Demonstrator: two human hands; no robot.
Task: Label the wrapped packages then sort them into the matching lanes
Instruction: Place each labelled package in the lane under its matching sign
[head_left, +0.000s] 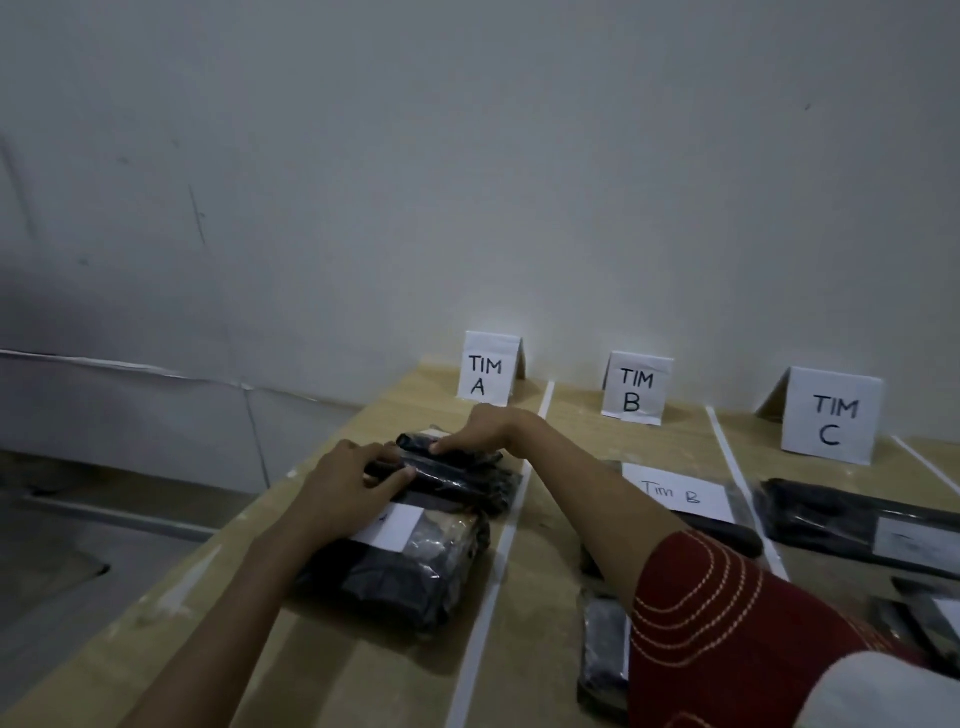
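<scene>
A dark wrapped package (457, 475) lies in the lane below the TIM A sign (487, 370), stacked at the far end of a bigger wrapped package (410, 566) with a white label (397, 527). My left hand (348, 483) rests on the upper package's near left side, fingers extended over it. My right hand (485, 428) presses down on its far end with fingertips. A package labelled Tim B (678, 499) sits in the TIM B sign (636, 387) lane. Another labelled dark package (852, 525) lies in the TIM C sign (831, 415) lane.
White tape strips (498, 566) divide the wooden table (332, 670) into lanes. More dark packages lie at the near right, one (602, 654) partly hidden by my red sleeve. A grey wall stands right behind the signs; the table's left edge drops to the floor.
</scene>
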